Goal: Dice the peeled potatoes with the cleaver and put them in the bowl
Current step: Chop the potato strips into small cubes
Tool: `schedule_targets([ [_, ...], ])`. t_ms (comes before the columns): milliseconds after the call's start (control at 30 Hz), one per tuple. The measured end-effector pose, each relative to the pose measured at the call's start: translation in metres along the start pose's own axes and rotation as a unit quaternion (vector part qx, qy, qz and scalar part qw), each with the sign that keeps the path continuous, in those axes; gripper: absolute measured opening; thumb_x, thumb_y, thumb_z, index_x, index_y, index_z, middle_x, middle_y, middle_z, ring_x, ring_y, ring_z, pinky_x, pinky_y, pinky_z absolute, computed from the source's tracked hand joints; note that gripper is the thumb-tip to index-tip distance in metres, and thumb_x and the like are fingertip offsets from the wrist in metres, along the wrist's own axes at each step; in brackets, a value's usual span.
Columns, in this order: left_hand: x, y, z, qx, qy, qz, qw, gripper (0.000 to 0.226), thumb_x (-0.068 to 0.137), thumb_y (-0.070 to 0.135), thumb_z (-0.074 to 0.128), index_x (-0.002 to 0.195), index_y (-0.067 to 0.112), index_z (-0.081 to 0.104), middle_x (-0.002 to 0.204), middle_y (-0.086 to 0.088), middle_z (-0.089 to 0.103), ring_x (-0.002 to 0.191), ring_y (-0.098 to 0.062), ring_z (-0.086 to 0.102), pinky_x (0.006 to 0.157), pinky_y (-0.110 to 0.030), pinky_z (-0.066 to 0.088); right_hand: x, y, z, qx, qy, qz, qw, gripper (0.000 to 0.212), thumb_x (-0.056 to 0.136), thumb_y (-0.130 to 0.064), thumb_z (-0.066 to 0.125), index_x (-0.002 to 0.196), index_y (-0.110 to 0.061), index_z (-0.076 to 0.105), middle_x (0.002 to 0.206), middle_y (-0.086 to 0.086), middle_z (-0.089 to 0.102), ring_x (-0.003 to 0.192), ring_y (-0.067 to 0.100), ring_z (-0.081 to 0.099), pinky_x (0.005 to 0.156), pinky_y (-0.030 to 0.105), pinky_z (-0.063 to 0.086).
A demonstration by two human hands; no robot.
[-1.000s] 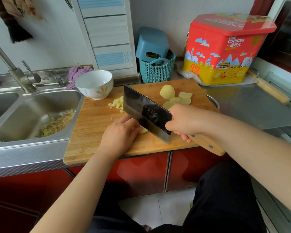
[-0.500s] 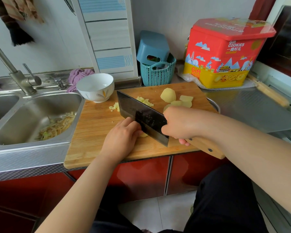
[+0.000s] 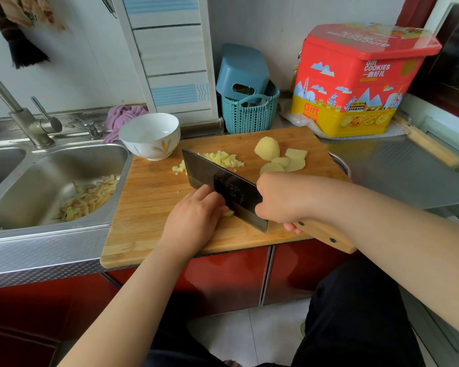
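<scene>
Head view: right hand (image 3: 281, 198) grips the wooden handle of the cleaver (image 3: 223, 185), blade edge down on the cutting board (image 3: 149, 207). Left hand (image 3: 194, 215), fingers curled, holds a small potato piece (image 3: 229, 213) against the blade's flat. Beyond the blade: diced potato pile (image 3: 223, 158). Beyond the right hand: potato slices (image 3: 289, 162) and potato half (image 3: 266, 148). White bowl (image 3: 150, 136) sits further left, at the board's far corner.
</scene>
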State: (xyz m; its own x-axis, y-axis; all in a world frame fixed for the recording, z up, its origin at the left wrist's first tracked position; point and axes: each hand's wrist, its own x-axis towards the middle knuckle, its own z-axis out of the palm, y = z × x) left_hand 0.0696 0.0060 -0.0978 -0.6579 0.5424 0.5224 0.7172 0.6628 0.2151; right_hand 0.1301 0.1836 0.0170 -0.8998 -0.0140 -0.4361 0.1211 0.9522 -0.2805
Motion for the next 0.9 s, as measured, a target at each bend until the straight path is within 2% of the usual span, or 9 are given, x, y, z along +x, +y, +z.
schedule_targets([
  [100,-0.001,0.000,0.000,-0.005,0.000,-0.007,1.000,0.020,0.091,0.031,0.056,0.089,0.013,0.064,0.087,-0.001,0.056,0.074,-0.025,0.058,0.057,-0.034,0.047,-0.001,0.005,0.002,0.010,0.004,0.007,1.000,0.016,0.096,-0.012,0.041,0.084,-0.004,0.048,0.035,0.004,0.054,0.032,0.019,0.050,0.039,0.017,0.040],
  [167,-0.002,0.000,0.000,-0.013,-0.001,-0.014,1.000,0.016,0.090,0.028,0.060,0.089,0.013,0.065,0.088,-0.001,0.057,0.075,-0.024,0.059,0.058,-0.033,0.045,-0.001,0.011,0.002,0.042,0.007,0.012,0.999,0.018,0.094,-0.012,0.043,0.080,-0.003,0.049,0.043,0.009,0.056,0.037,0.022,0.051,0.042,0.021,0.042],
  [267,-0.004,-0.001,-0.002,-0.036,-0.004,-0.022,0.999,0.005,0.089,0.018,0.067,0.088,0.013,0.065,0.091,-0.001,0.059,0.077,-0.024,0.060,0.058,-0.033,0.047,0.001,0.018,0.000,0.096,0.010,0.011,0.995,0.017,0.091,-0.011,0.046,0.082,0.000,0.055,0.055,0.011,0.054,0.044,0.024,0.051,0.044,0.026,0.047],
  [333,-0.006,-0.001,-0.003,-0.050,-0.004,-0.026,0.998,0.005,0.087,0.013,0.068,0.087,0.014,0.064,0.093,0.000,0.060,0.076,-0.023,0.060,0.058,-0.033,0.047,0.001,0.019,-0.002,0.109,0.014,0.009,0.994,0.016,0.090,-0.011,0.047,0.081,-0.001,0.055,0.054,0.009,0.053,0.044,0.023,0.051,0.045,0.027,0.048],
  [467,-0.007,0.001,-0.003,-0.050,-0.001,-0.036,0.998,0.005,0.088,0.012,0.068,0.087,0.012,0.063,0.097,0.000,0.058,0.076,-0.022,0.058,0.058,-0.032,0.045,-0.002,0.015,-0.003,0.081,0.045,0.003,0.996,0.027,0.095,-0.016,0.047,0.071,-0.005,0.049,0.043,0.005,0.053,0.032,0.016,0.049,0.042,0.021,0.041],
  [700,-0.006,0.001,-0.003,-0.053,-0.006,-0.035,0.998,0.005,0.089,0.010,0.066,0.087,0.012,0.062,0.098,0.001,0.056,0.080,-0.021,0.057,0.062,-0.030,0.042,-0.011,0.007,-0.008,0.072,0.068,-0.004,0.995,0.035,0.098,-0.020,0.047,0.067,-0.004,0.050,0.045,0.007,0.055,0.034,0.017,0.049,0.040,0.020,0.041],
  [900,-0.006,0.002,-0.003,-0.049,-0.003,-0.035,0.998,0.004,0.088,0.010,0.066,0.087,0.011,0.063,0.091,-0.002,0.057,0.077,-0.024,0.057,0.059,-0.034,0.045,-0.013,-0.003,-0.008,0.063,0.053,-0.015,0.997,0.028,0.099,-0.020,0.044,0.074,-0.006,0.046,0.055,0.013,0.060,0.037,0.020,0.051,0.041,0.021,0.041],
])
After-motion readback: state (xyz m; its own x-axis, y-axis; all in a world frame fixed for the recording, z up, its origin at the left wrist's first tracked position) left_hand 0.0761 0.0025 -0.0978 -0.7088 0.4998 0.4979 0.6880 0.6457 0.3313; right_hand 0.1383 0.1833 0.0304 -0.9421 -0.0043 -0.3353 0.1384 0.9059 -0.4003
